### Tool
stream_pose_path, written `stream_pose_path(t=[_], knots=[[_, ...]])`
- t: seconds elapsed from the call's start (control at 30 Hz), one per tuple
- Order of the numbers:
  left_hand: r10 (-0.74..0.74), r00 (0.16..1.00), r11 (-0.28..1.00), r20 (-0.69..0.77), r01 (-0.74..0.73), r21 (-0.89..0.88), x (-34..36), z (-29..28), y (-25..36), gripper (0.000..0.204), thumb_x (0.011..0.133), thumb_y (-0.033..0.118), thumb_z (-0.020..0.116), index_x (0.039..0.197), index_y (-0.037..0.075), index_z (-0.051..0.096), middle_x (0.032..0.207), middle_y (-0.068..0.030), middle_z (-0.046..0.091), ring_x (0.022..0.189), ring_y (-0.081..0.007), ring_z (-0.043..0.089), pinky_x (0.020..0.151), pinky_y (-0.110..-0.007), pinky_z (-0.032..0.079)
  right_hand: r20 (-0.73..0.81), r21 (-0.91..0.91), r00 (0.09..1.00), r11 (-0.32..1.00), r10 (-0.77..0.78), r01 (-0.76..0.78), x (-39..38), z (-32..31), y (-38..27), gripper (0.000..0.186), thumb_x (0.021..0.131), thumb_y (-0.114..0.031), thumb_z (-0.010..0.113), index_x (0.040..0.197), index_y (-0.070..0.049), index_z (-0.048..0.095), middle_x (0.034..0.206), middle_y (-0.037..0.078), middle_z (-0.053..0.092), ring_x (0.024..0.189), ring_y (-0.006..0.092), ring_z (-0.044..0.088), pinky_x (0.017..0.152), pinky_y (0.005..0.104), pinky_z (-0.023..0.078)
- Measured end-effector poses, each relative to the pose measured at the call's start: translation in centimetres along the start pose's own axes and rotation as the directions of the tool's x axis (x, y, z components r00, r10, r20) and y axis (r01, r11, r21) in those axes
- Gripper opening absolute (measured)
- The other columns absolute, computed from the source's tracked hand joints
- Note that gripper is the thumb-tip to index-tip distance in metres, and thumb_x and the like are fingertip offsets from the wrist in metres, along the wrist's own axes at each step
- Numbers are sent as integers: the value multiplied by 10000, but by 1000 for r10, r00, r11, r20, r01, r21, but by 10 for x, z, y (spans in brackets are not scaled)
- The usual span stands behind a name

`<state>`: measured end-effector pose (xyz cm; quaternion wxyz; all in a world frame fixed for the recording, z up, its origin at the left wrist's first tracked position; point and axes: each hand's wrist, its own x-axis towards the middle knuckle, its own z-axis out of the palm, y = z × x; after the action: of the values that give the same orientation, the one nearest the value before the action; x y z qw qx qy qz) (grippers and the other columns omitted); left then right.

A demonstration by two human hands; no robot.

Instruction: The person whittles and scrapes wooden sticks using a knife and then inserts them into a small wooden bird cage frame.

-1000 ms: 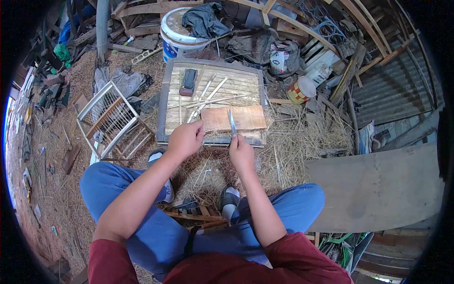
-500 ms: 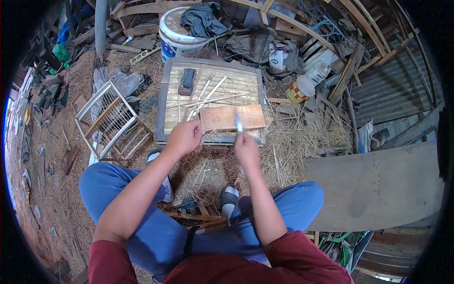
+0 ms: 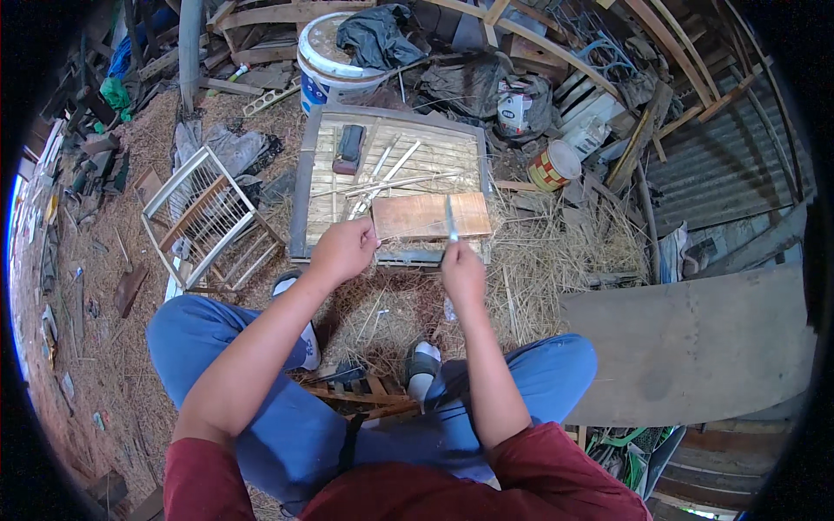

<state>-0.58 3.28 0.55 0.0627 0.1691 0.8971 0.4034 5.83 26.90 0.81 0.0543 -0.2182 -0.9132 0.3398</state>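
Observation:
A reddish-brown wooden board point(image 3: 408, 214) lies near the close edge of a low slatted worktop point(image 3: 476, 161) in front of me. My right hand point(image 3: 464, 274) is closed round the handle of a knife point(image 3: 451, 219), whose blade points away from me across the right part of the board. At the board's near left corner, the fingers of my left hand point(image 3: 346, 250) are pinched together. They hold what looks like a thin pale strip, running along the board's near edge toward the knife; most of it is too fine to make out.
Several thin wooden strips point(image 3: 401, 161) and a dark block point(image 3: 350, 148) lie farther back on the worktop. To the left is a small wooden cage frame point(image 3: 208, 221). A white bucket point(image 3: 326, 69) stands behind, a red-yellow tin point(image 3: 553, 167) at right. Straw point(image 3: 556, 243) covers the ground.
My right hand and the knife have shifted a little to the right along the board, the blade now more upright in view. My left hand keeps its pinch at the board's corner.

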Motion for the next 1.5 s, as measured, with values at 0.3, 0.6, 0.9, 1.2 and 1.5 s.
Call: stream_pose_path(t=[0.3, 0.6, 0.9, 1.2, 1.5], knots=[[-71, 993, 987, 99, 84, -138, 5, 0, -9, 206, 891, 223, 743, 830, 35, 688, 741, -156, 701, 692, -349, 681, 652, -442, 522, 78, 1, 989, 992, -122, 122, 0, 6, 9, 361, 1052, -322, 478, 1025, -25, 681, 922, 312, 691, 911, 532, 658, 794, 592, 520], [-103, 981, 985, 167, 124, -120, 10, -7, 3, 208, 952, 186, 695, 811, 34, 688, 678, -77, 716, 605, -188, 691, 611, -365, 525, 150, -1, 983, 994, -104, 106, -29, 28, -19, 371, 1059, -325, 479, 992, -18, 677, 904, 314, 687, 893, 524, 667, 769, 578, 529], [-19, 997, 999, 78, 15, 44, 9, 0, -6, 203, 949, 241, 676, 867, 59, 711, 732, -108, 719, 689, -295, 709, 675, -434, 538, 37, -49, 996, 996, -77, 79, -30, 29, -17, 346, 1051, -284, 487, 974, 3, 665, 879, 324, 675, 878, 528, 659, 774, 568, 521], [-73, 994, 997, 77, 71, 28, 4, -1, -1, 224, 920, 275, 699, 869, 57, 700, 764, -153, 699, 733, -353, 690, 681, -455, 528, 74, -25, 997, 999, -21, 23, -3, 5, 6, 445, 1074, -352, 439, 963, 7, 677, 896, 320, 689, 898, 515, 685, 781, 573, 531], [-117, 985, 989, 124, 127, -74, 4, -3, 0, 228, 933, 281, 682, 863, 66, 704, 717, -146, 691, 692, -346, 684, 668, -463, 518, 71, -37, 996, 998, -45, 47, -2, 4, 6, 392, 1060, -347, 463, 996, -23, 676, 897, 301, 696, 892, 517, 676, 775, 585, 532]])
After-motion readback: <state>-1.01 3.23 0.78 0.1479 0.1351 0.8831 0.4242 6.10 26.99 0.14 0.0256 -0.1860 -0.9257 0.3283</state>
